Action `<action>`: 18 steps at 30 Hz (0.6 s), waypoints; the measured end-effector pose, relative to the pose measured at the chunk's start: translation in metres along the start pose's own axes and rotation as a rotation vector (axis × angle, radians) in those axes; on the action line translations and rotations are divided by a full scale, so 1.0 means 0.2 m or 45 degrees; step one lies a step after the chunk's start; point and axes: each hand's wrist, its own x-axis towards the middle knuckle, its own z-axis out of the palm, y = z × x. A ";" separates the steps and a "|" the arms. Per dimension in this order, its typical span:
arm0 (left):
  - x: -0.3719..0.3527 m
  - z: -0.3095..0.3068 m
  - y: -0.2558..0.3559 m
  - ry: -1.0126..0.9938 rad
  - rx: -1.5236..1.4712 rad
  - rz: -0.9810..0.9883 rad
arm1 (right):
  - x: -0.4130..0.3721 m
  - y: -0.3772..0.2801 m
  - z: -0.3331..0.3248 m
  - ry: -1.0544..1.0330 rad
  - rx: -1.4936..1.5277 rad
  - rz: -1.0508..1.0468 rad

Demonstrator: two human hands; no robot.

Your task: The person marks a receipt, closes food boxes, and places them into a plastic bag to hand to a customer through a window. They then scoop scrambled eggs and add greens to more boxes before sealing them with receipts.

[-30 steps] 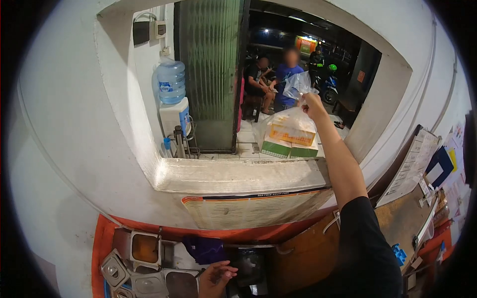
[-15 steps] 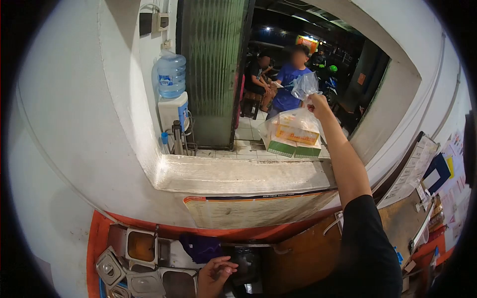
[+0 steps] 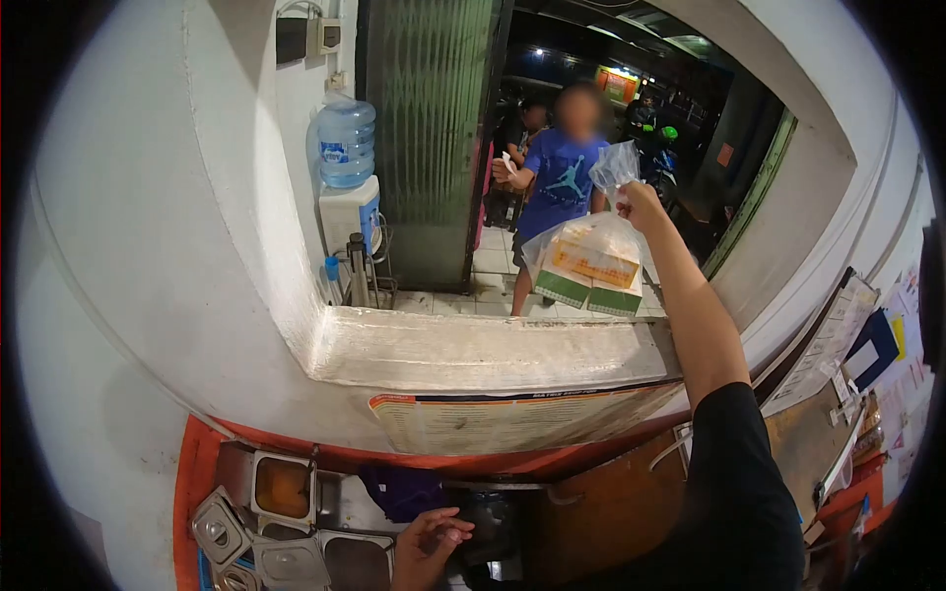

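Closest to the camera, the left hand (image 3: 432, 548) is hovering low down, fingers loosely curled and a bit apart, right beside a dark purple cloth (image 3: 404, 492), with some metal food pans (image 3: 360, 563) sitting off to its left. Farther out, the right arm is stretching across a pale, scuffed ledge (image 3: 493, 351) into a wall opening, and the right hand (image 3: 641, 205) is clamping down on the gathered neck of a clear plastic bag (image 3: 583, 232). So the bag's loose top is poking up above that fist, while the loaded part is hanging below it and slightly left. Inside, a yellow-orange box (image 3: 595, 264) is riding on top of green-and-white packaging (image 3: 564, 289); I can't tell if the bottom is brushing the ledge's far edge. Just behind the bag, a person in a blue shirt (image 3: 567, 177) is standing and facing this way, one hand holding something small and white. Way off to the left, a water dispenser (image 3: 347, 217) is standing by a folding metal gate (image 3: 424, 148).
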 end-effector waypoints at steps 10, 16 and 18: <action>0.00 0.03 0.00 0.176 -0.024 -0.094 | -0.08 -0.09 0.20 -0.161 -0.072 0.079; 0.01 0.03 0.00 0.190 -0.035 -0.117 | -0.11 -0.06 0.33 -0.184 -0.080 0.084; 0.01 0.04 0.00 0.190 -0.048 -0.106 | -0.13 -0.06 0.36 -0.185 -0.091 0.106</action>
